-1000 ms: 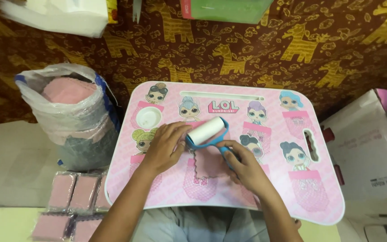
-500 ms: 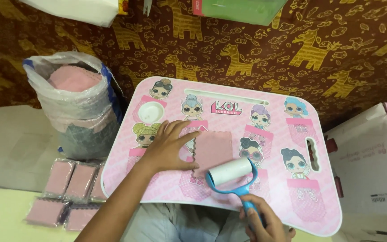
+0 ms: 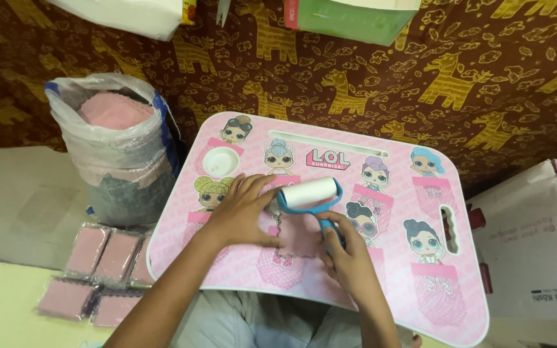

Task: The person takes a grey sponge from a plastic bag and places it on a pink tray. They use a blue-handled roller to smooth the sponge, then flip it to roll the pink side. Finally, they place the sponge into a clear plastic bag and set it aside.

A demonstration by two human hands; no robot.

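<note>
We see the right hand closed around the blue handle of a lint roller, whose white drum sits just above the knuckles and rests on a small pink cloth square. The left hand lies open and flat, fingers spread, pressing the left part of that square onto the pink lap table. The square lies between the two hands, partly under both; its far edge seems to reach under the drum, though we cannot be sure from this angle. Beyond the left hand's fingertips is a round white cup recess in the table. Well to the left of the left forearm stands a plastic bag stuffed with pink cloth, and below it lie wrapped pink packets. To the right of the right hand sits a white cardboard box.
</note>
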